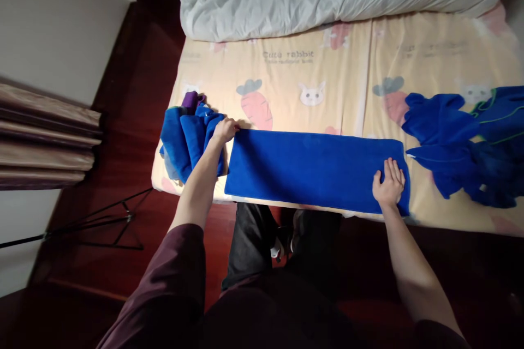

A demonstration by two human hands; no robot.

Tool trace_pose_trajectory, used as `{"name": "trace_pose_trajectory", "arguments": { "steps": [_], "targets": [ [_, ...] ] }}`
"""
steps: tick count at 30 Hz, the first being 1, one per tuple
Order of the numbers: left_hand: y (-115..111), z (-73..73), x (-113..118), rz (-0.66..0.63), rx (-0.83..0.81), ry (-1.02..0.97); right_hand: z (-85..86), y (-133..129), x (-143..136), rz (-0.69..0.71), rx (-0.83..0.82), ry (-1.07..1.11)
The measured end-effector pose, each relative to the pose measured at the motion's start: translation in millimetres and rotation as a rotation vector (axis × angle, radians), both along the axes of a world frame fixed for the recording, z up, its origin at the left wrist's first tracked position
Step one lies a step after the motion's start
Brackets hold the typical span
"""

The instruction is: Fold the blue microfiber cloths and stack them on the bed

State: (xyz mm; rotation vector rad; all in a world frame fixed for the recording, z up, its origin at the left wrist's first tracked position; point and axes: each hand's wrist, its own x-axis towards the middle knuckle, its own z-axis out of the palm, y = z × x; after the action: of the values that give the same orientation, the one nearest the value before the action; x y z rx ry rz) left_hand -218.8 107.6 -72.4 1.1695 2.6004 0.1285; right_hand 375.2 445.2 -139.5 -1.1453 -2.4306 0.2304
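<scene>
OK, blue towel (311,169): lying flat as a long strip, ctr to lower-ctr of frame, its near side running along the bed edge, prob. for easy reach.
L hand (225,130): resting at the towel's upper-left corner, fingers bunching together; can't tell if they're pinching cloth. Prob. steadying that end.
R hand (388,182): pressing palm-down on the right end, fingers spreading a bit, gripping nothing; prob. smoothing or pinning the fabric.
Left bundle of blue cloths (174,133): sitting bunched beside the towel, partly under L forearm, w/ purple cloth (190,100) poking out on top.
Blue cloth pile (442,125): lying rumpled at far right of frame.
Gray comforter (286,5): bunching up along top of frame, leaving the printed bedsheet (286,87) exposed as work surface.
</scene>
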Motion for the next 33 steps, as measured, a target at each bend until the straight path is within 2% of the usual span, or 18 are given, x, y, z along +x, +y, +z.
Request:
{"name": "trace_pose_trajectory", "arguments": {
  "steps": [3, 6, 8, 10, 12, 14, 18, 22, 24, 27, 30, 33],
  "targets": [
    [-0.8, -3.7, 15.2, 0.112, 0.083, 0.044, 2.3, -1.0, -0.7, 0.006, 0.004, 0.010],
    [-4.0, -9.3, 58.9, 0.210, 0.253, 0.103, 4.2, -1.6, -1.3, 0.010, -0.003, 0.020],
    [-11.4, -15.9, 96.8, 0.178, 0.337, 0.101, 5.0, -2.0, -1.4, 0.009, -0.014, 0.026],
    [-22.9, -24.6, 129.4, 0.047, 0.330, 0.031, 5.2, -2.6, -1.1, 0.012, -0.019, 0.037],
    [-34.5, -33.6, 147.5, 0.030, 0.321, 0.008, 4.9, -3.1, -0.7, 0.021, -0.016, 0.050],
    [-41.4, -40.5, 149.2, 0.111, 0.325, 0.027, 4.5, -3.1, -1.1, 0.027, -0.007, 0.056],
    [-37.9, -44.8, 132.4, 0.239, 0.339, 0.045, 7.0, -3.5, -4.8, 0.005, -0.004, -0.001],
    [-32.3, -44.7, 130.7, 0.258, 0.364, 0.077, 17.2, -10.2, -7.7, -0.031, -0.084, -0.109],
    [-33.1, -46.6, 132.8, 0.208, 0.384, 0.088, 22.2, -14.9, -7.8, -0.042, -0.133, -0.104],
    [-33.8, -48.2, 135.1, 0.232, 0.423, 0.116, 29.5, -16.3, -7.4, -0.024, -0.200, -0.084],
    [-32.2, -42.3, 140.0, 0.234, 0.445, 0.119, 40.4, 2.6, -10.0, -0.043, -0.217, -0.101],
    [-29.8, -33.1, 145.8, 0.236, 0.448, 0.104, 51.8, 48.2, -18.2, -0.106, -0.202, -0.089]
  ]
}}
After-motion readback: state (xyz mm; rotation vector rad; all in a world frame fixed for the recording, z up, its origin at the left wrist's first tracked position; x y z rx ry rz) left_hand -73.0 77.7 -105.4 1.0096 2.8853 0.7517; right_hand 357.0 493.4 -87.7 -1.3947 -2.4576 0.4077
